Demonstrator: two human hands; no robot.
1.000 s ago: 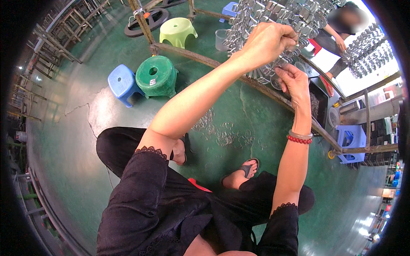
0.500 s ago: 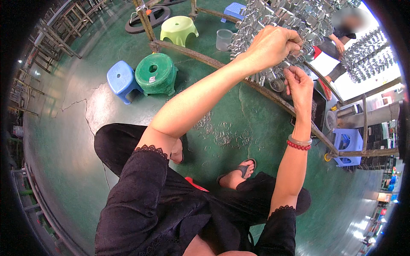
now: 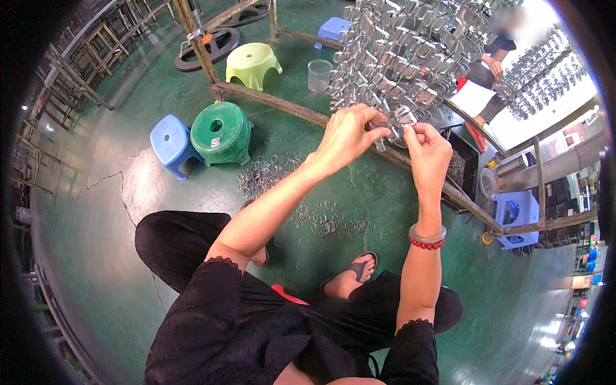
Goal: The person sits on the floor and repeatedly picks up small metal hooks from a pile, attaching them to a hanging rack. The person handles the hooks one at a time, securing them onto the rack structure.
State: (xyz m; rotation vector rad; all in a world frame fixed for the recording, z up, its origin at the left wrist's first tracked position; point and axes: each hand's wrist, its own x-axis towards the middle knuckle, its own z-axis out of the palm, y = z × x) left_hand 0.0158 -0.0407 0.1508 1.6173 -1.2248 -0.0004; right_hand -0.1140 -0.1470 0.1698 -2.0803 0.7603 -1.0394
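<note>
Dense rows of shiny bent metal parts (image 3: 410, 58) hang in front of me on a rack. At their lower edge my left hand (image 3: 351, 136) is closed, thumb and fingers pinched on a small metal piece I cannot make out fully. My right hand (image 3: 428, 153), its wrist in a bangle and red beads (image 3: 427, 242), pinches close beside it at the same low parts. What lies between its fingertips is too small to name. Thin curved metal wire bits (image 3: 328, 221) are scattered on the green floor below my hands, with a thicker heap (image 3: 266, 174) left of them.
A rusty frame bar (image 3: 276, 101) crosses in front of me. Green (image 3: 221, 135), blue (image 3: 172, 144) and yellow-green (image 3: 253, 64) stools stand left, near a clear plastic cup (image 3: 319, 76). At right are a blue-violet stool (image 3: 516, 218) and a dark crate (image 3: 463, 170). Another person's hand (image 3: 493, 64) shows beyond the rack.
Both hands have come lower and to the left. The left hand has dropped from higher up among the hanging parts to the lower edge, level with the right hand.
</note>
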